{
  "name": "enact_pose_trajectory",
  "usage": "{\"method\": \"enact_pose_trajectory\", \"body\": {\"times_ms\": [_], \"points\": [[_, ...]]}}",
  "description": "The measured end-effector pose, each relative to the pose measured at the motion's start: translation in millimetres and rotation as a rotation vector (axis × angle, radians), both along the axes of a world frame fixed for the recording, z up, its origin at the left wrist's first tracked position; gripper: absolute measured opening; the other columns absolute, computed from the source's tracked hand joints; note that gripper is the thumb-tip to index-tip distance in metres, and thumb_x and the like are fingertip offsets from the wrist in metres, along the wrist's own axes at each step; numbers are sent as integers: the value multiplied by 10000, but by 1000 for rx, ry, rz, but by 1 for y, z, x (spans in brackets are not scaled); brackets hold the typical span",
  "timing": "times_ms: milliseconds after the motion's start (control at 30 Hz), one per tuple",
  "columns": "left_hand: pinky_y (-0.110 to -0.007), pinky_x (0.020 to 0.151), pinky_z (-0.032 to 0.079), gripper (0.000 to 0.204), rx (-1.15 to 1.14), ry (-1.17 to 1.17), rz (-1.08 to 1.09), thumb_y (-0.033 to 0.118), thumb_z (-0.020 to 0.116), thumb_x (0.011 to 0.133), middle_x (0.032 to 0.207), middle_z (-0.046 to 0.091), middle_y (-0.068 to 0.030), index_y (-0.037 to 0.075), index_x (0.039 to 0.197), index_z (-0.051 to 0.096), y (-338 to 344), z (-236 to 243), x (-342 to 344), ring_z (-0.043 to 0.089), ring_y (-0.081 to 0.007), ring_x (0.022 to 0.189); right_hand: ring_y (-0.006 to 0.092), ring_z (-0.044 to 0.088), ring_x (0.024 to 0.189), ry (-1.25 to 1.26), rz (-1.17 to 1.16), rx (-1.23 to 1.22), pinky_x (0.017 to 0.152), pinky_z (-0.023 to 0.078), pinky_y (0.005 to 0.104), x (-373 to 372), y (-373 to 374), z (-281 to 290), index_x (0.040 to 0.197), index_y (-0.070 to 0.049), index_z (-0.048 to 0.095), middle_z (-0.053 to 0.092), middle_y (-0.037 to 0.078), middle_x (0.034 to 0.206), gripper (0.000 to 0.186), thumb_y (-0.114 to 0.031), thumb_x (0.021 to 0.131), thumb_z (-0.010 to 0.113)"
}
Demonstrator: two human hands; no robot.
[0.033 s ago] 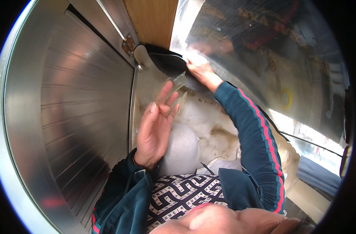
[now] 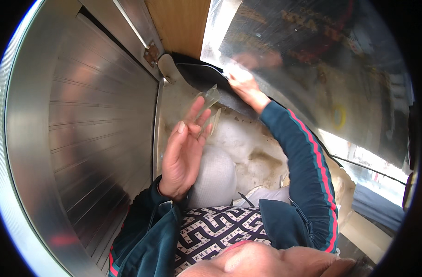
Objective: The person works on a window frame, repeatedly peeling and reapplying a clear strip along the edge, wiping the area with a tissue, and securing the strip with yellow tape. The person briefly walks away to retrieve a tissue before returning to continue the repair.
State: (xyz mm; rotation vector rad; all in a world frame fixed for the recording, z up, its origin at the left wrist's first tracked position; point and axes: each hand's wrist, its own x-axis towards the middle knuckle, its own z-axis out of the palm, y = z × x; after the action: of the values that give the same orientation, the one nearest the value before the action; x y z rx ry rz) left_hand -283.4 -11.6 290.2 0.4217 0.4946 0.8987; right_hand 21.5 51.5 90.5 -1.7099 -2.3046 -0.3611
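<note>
In front of my chest my left hand (image 2: 181, 159) is raised palm-up, fingers partly stretched. Two clear strips that look like tape, one a folded strip (image 2: 211, 96) and the other a thin strip (image 2: 216, 122), hang at its fingertips. My right hand (image 2: 248, 90) reaches forward and rests on the edge of a dark, shiny panel (image 2: 308, 74). Bright glare washes out its fingertips, so anything under them is hidden. A black flexible sheet (image 2: 199, 76) lies along that edge, just left of the right hand.
A ribbed metal panel (image 2: 100, 115) fills the left side, with a rusty bracket (image 2: 151, 54) at its far corner. Beyond stands a wooden board (image 2: 181, 27). Below my hands is a stained, pale surface (image 2: 262, 159). Folded blue cloth (image 2: 377, 205) lies far right.
My right hand has slid a little to the right and nearer along the panel's edge. More of the black sheet shows. My left hand and its strips stay in place.
</note>
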Motion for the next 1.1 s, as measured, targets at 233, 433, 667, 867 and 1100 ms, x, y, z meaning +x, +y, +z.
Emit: {"method": "enact_pose_trajectory", "body": {"times_ms": [233,433,667,867,1100], "points": [[-464,1182,286,268,4,-27,21,310,472,1043,1622,303,-98,114,949,629,7,-5,-6,312,-282,1466,246,658,969,-144,-248,-150,779,552,375,101,-161,34,1075,-58,669,635,70,1162,290,-66,786,637],[-467,1180,293,271,3,-7,-11,317,477,1042,1620,302,-105,114,949,630,4,-4,-4,306,-293,1467,293,659,1038,104,-158,22,864,564,383,32,-76,10,1150,-49,651,638,116,1209,339,-23,815,609],[-471,1176,300,274,8,22,17,321,487,1041,1621,299,-104,112,929,623,-1,2,-1,315,-295,1458,367,635,1078,564,-170,-82,877,547,423,-82,62,10,1285,-36,586,634,173,1199,321,-93,970,554],[-482,1174,301,279,-9,19,-3,330,490,1043,1617,305,-106,110,927,620,2,1,3,330,-300,1451,297,605,1134,154,-88,166,984,484,409,-17,-17,45,1213,-20,652,636,108,1253,387,-42,830,602],[-481,1179,292,276,10,-3,12,318,482,1045,1612,315,-112,104,947,626,4,0,2,336,-308,1451,289,594,1154,220,-77,201,988,474,397,-32,1,51,1242,-46,651,615,104,1315,395,-47,854,577]]}}
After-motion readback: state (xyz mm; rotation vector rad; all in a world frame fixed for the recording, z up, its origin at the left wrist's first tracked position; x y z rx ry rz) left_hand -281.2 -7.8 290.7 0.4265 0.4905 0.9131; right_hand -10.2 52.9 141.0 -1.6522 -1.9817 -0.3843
